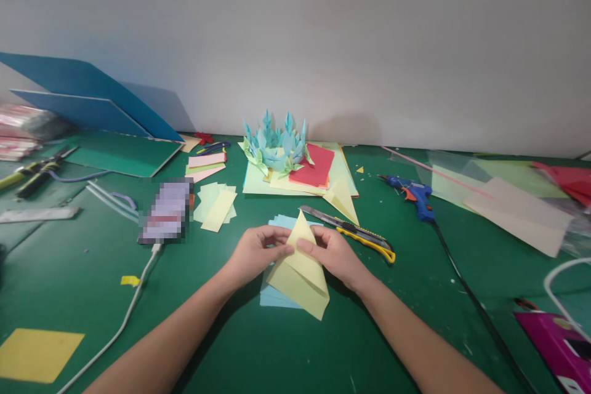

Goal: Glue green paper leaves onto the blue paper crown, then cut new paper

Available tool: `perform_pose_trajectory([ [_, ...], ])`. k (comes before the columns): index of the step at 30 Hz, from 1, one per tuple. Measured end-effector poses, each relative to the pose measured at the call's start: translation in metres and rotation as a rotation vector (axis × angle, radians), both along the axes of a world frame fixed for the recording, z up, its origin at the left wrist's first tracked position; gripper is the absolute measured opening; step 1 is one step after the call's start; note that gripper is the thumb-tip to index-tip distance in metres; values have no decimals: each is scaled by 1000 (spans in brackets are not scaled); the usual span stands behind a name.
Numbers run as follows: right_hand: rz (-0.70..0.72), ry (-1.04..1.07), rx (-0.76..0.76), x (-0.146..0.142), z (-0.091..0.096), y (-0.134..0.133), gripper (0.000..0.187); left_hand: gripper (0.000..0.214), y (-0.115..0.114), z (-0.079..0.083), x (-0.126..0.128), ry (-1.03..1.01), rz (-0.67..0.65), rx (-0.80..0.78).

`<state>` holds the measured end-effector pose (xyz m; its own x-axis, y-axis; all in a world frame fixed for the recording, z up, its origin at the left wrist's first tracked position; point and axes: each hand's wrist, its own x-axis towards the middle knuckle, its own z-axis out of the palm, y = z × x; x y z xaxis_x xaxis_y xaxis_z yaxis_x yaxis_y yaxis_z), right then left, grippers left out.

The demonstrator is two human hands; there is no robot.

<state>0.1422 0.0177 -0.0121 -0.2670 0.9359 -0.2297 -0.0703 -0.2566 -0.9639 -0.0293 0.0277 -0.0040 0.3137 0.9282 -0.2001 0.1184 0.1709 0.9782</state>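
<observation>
A sheet of pale yellow paper (302,277), partly folded to a point at its top, is held between both hands. My left hand (258,252) pinches its left side with thumb and fingers. On the other side my right hand (335,255) grips it, the thumb pressed on the front of the fold. Beneath the paper lie light blue sheets (277,298), partly covered. Just past my right hand is a box cutter (364,237) with a yellow edge. A folded yellow paper piece (342,198) touches the area behind it.
A blue folded-paper crown (277,144) stands on stacked coloured sheets (256,184) at the back. To the left lie small paper strips (217,209) and a phone (166,212) with a white cable (133,305). A blue glue gun (415,194) with a black cord lies right.
</observation>
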Motion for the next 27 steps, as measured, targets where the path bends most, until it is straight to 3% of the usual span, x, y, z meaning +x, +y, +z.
perform_pose_trajectory([
  [6,-155,83,12,2,-5,2,45,32,-3,-1,2,-59,-62,-12],
  [12,-191,97,-8,2,-8,2,41,5,-4,4,2,126,-162,82],
  [27,-258,157,-30,1,-7,4,40,16,-4,6,-1,216,-202,147],
])
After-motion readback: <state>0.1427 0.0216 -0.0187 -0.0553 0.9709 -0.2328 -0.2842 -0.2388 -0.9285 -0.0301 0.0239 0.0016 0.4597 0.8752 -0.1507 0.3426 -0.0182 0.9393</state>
